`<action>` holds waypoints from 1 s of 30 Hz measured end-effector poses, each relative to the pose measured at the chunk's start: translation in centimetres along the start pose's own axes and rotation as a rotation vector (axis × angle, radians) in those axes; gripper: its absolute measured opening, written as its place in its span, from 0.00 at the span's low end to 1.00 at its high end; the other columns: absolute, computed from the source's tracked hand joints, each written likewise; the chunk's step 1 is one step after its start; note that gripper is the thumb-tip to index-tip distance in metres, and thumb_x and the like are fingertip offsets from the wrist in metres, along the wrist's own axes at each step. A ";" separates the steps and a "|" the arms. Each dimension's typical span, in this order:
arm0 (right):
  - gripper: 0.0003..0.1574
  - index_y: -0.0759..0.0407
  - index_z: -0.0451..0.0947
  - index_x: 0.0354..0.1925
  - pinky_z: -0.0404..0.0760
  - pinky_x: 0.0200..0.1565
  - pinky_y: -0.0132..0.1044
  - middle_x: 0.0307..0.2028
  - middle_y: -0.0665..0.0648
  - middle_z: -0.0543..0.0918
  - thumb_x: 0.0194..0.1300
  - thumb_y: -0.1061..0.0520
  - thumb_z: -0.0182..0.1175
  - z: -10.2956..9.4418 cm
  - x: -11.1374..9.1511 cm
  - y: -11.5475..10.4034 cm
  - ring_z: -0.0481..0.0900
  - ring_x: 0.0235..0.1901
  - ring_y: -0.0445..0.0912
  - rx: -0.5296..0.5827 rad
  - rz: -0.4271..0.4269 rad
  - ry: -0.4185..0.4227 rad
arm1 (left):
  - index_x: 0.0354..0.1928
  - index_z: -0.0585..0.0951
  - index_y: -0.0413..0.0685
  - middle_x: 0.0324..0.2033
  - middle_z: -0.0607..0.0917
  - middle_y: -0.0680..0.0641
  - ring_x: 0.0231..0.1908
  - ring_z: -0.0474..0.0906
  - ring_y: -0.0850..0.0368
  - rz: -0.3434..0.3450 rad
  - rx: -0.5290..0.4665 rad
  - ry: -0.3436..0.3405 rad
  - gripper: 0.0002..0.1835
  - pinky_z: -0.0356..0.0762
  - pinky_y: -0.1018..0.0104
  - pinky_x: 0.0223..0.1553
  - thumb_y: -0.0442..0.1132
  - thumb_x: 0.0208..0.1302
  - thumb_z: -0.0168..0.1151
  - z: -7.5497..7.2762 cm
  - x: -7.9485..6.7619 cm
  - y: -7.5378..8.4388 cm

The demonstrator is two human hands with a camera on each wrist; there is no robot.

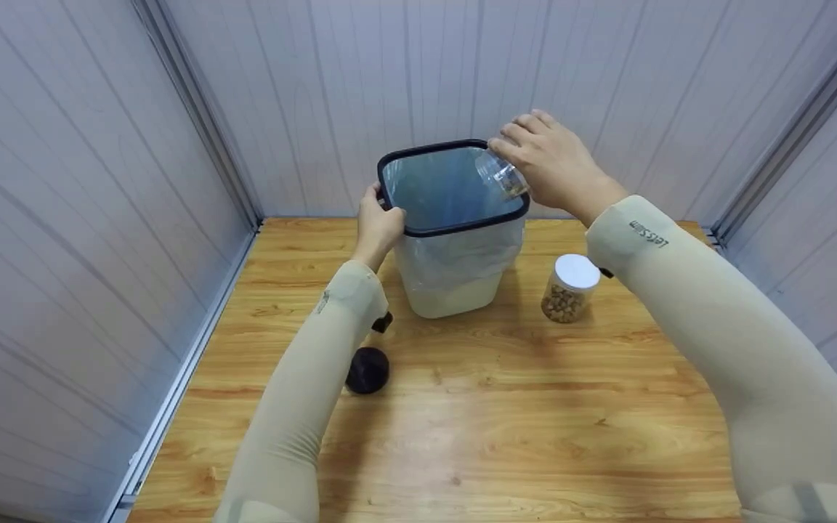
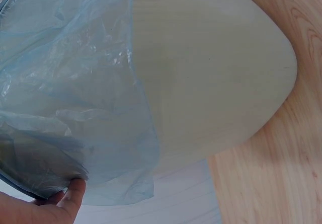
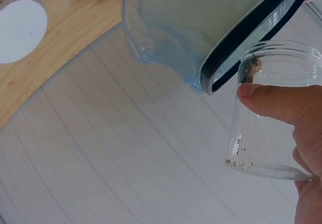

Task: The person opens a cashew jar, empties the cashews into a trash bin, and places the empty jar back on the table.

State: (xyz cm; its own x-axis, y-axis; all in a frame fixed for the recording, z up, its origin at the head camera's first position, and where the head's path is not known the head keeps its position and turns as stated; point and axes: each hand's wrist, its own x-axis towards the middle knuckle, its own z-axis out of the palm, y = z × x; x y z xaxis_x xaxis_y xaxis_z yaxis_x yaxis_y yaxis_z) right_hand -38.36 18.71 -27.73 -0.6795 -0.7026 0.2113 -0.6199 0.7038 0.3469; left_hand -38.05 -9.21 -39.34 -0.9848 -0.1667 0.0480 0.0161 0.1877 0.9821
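Observation:
A cream trash bin point(image 1: 455, 301) with a black rim point(image 1: 466, 225) stands on the table, lined with a translucent bluish bag point(image 2: 100, 88) folded over its sides. My left hand point(image 1: 378, 229) grips the rim at the left, thumb over the bag. In my right hand point(image 1: 556, 163) is a clear jar point(image 3: 261, 143), tipped with its uncapped mouth toward the inside of the bin at the right rim. Brown crumbs cling to the jar's wall, and a darker clump point(image 3: 253, 69) sits near its mouth. The bin's bottom is hidden.
A second jar point(image 1: 565, 301) with a white lid, holding small tan pieces, stands on the wooden table right of the bin. A black round object point(image 1: 368, 370) lies beside my left forearm, partly covered by it. Pale panel walls point(image 1: 360, 87) enclose the table.

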 end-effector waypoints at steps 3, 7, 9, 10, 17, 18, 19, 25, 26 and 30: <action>0.39 0.61 0.71 0.76 0.62 0.82 0.60 0.71 0.70 0.76 0.69 0.75 0.60 -0.1 0.0 -0.1 0.69 0.74 0.66 -0.029 -0.019 0.001 | 0.85 0.57 0.38 0.80 0.67 0.35 0.79 0.67 0.42 -0.003 0.001 0.001 0.40 0.71 0.55 0.78 0.25 0.71 0.50 0.0 0.0 0.0; 0.37 0.61 0.71 0.76 0.62 0.82 0.59 0.71 0.70 0.76 0.73 0.73 0.60 -0.1 0.0 -0.2 0.69 0.74 0.66 -0.065 -0.051 0.009 | 0.85 0.58 0.37 0.80 0.68 0.35 0.79 0.67 0.42 -0.001 -0.002 0.003 0.40 0.71 0.55 0.78 0.25 0.71 0.50 0.0 0.0 0.0; 0.36 0.60 0.71 0.75 0.62 0.82 0.59 0.70 0.69 0.76 0.73 0.72 0.60 -0.1 0.0 -0.2 0.69 0.74 0.66 -0.080 -0.070 0.019 | 0.85 0.58 0.38 0.80 0.68 0.35 0.79 0.68 0.42 -0.002 -0.003 0.003 0.40 0.72 0.55 0.78 0.25 0.71 0.51 0.0 0.0 0.0; 0.36 0.60 0.71 0.75 0.63 0.82 0.59 0.70 0.69 0.76 0.73 0.72 0.61 -0.1 0.0 -0.2 0.70 0.74 0.66 -0.091 -0.081 0.025 | 0.85 0.58 0.38 0.80 0.68 0.35 0.79 0.67 0.42 -0.003 -0.002 0.003 0.40 0.72 0.54 0.78 0.25 0.71 0.51 0.0 0.0 0.0; 0.40 0.59 0.71 0.74 0.65 0.81 0.58 0.70 0.68 0.77 0.68 0.73 0.66 0.1 0.0 -0.4 0.70 0.73 0.65 -0.154 -0.119 0.047 | 0.85 0.58 0.38 0.80 0.68 0.35 0.79 0.67 0.42 -0.006 0.011 0.007 0.40 0.72 0.54 0.78 0.25 0.70 0.51 0.0 0.1 0.0; 0.40 0.59 0.71 0.75 0.65 0.81 0.57 0.70 0.68 0.77 0.68 0.73 0.67 0.0 0.0 -0.5 0.70 0.73 0.65 -0.163 -0.119 0.043 | 0.85 0.58 0.38 0.80 0.68 0.35 0.79 0.67 0.42 -0.008 0.013 0.006 0.40 0.72 0.55 0.78 0.25 0.71 0.51 0.0 0.1 0.0; 0.40 0.59 0.71 0.75 0.65 0.81 0.57 0.70 0.68 0.76 0.68 0.73 0.67 0.0 0.0 -0.5 0.70 0.74 0.65 -0.171 -0.119 0.039 | 0.85 0.58 0.38 0.80 0.68 0.35 0.79 0.67 0.42 -0.008 0.012 0.006 0.40 0.72 0.55 0.78 0.25 0.70 0.51 0.0 0.1 0.0; 0.40 0.58 0.71 0.75 0.66 0.81 0.55 0.70 0.67 0.77 0.69 0.68 0.71 0.2 -0.1 -0.6 0.71 0.72 0.63 -0.251 -0.158 0.056 | 0.85 0.57 0.38 0.81 0.67 0.35 0.80 0.66 0.43 -0.012 0.004 -0.001 0.41 0.71 0.54 0.78 0.26 0.71 0.51 -0.1 -0.1 0.1; 0.40 0.58 0.70 0.74 0.66 0.81 0.55 0.69 0.66 0.77 0.69 0.67 0.72 0.2 -0.1 -0.6 0.71 0.72 0.63 -0.263 -0.165 0.061 | 0.85 0.57 0.37 0.81 0.67 0.35 0.80 0.66 0.43 -0.011 0.003 -0.001 0.41 0.71 0.54 0.78 0.26 0.70 0.51 -0.1 -0.1 0.1; 0.38 0.58 0.70 0.74 0.66 0.81 0.54 0.69 0.67 0.77 0.71 0.63 0.72 0.2 -0.2 -0.8 0.71 0.72 0.63 -0.290 -0.176 0.052 | 0.85 0.57 0.37 0.80 0.67 0.35 0.79 0.67 0.42 -0.007 0.000 0.000 0.41 0.72 0.53 0.78 0.25 0.70 0.52 -0.1 0.0 0.1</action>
State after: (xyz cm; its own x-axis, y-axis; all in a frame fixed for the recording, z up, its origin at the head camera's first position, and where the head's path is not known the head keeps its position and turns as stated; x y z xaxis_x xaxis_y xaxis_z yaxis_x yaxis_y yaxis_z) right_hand -37.85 18.34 -28.25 -0.5466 -0.8203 0.1682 -0.5834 0.5171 0.6263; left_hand -38.00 -9.26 -39.28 -0.9850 -0.1679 0.0406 0.0087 0.1865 0.9824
